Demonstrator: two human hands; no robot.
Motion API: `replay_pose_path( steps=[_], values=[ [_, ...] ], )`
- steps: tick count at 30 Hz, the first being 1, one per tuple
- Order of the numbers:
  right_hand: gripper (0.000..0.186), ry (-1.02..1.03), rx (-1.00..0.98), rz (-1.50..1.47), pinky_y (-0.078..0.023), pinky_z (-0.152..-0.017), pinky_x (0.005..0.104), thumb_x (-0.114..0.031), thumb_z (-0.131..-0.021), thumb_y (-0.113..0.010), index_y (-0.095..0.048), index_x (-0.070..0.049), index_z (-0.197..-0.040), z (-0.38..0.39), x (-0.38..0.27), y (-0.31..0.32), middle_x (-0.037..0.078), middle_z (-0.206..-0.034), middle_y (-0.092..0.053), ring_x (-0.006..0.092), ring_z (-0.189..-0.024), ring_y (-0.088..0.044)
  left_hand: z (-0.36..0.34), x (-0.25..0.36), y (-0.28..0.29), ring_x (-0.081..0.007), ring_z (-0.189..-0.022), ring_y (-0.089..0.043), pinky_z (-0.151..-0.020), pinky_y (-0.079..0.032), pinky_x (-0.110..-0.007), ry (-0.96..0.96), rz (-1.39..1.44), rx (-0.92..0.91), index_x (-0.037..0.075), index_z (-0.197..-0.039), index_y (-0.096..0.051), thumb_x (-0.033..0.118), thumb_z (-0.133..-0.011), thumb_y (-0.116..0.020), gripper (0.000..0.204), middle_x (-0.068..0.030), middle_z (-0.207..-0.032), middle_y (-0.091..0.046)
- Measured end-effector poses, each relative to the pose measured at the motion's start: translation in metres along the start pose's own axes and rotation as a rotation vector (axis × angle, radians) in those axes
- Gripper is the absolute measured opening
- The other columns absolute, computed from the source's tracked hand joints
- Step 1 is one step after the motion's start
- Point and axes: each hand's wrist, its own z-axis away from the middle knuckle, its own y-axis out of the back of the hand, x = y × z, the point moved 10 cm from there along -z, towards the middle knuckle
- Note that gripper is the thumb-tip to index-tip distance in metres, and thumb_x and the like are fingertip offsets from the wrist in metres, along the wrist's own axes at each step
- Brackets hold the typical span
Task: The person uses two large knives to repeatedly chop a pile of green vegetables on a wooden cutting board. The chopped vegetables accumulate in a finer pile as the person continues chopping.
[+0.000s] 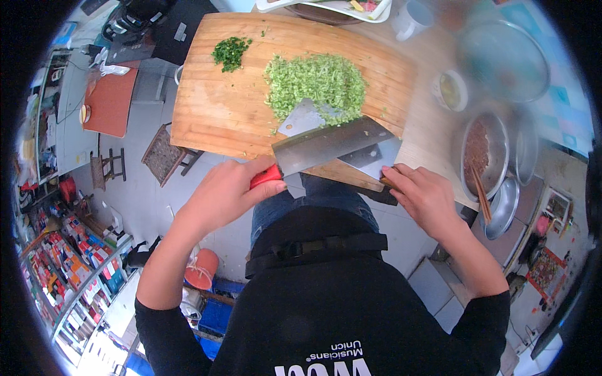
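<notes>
My left hand (235, 191) grips the red handle of a cleaver (313, 147), whose blade lies angled across the front of the wooden cutting board (207, 94). My right hand (417, 194) holds a second cleaver (373, 156) by its wooden handle; its blade crosses beneath the first one, at the edge of a pile of chopped pale green vegetable (316, 84). A smaller heap of chopped dark green herbs (231, 53) sits at the board's back left.
Right of the board are a steel bowl (478, 136) with brown food and chopsticks, a small bowl (450, 91), a white mug (411, 19) and a glass lid (501, 56). A white tray (376, 14) is behind. Left stand a stool (164, 153) and an orange-topped table (106, 100).
</notes>
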Motion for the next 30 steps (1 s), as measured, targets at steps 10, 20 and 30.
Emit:
replay_pose_path(
  steps=[10,20,30],
  values=[
    [0.046,-0.017,-0.075,0.008,-0.047,-0.062,0.0329,-0.010,-0.069,-0.066,-0.054,-0.009,-0.114,0.011,0.004,0.009,0.007,-0.102,-0.059,0.0224,-0.071,-0.057,-0.016,-0.034,0.016,-0.0301,-0.063,-0.053,-0.060,-0.041,-0.037,0.076,0.055,0.065,0.003,-0.099,-0.056,0.036,-0.086,-0.055,0.036,-0.0173,-0.067,-0.054],
    [0.046,-0.094,-0.018,0.001,-0.048,-0.063,0.0332,-0.009,-0.068,-0.068,-0.057,-0.009,-0.112,0.014,0.015,0.020,0.007,-0.102,-0.061,0.0238,-0.074,-0.059,0.002,-0.032,0.027,-0.0295,-0.064,-0.054,-0.062,-0.043,-0.034,0.067,0.104,0.193,0.001,-0.105,-0.055,0.034,-0.084,-0.058,0.039,-0.0165,-0.071,-0.055],
    [0.043,-0.213,0.073,0.016,-0.048,-0.065,0.0349,-0.010,-0.069,-0.068,-0.057,-0.009,-0.111,-0.004,0.021,0.021,0.008,-0.099,-0.063,0.0246,-0.075,-0.059,0.030,0.023,0.000,-0.0365,-0.064,-0.059,-0.056,-0.046,-0.042,-0.064,0.039,0.252,0.007,-0.103,-0.055,0.039,-0.081,-0.060,0.039,-0.0170,-0.066,-0.059]
  ],
)
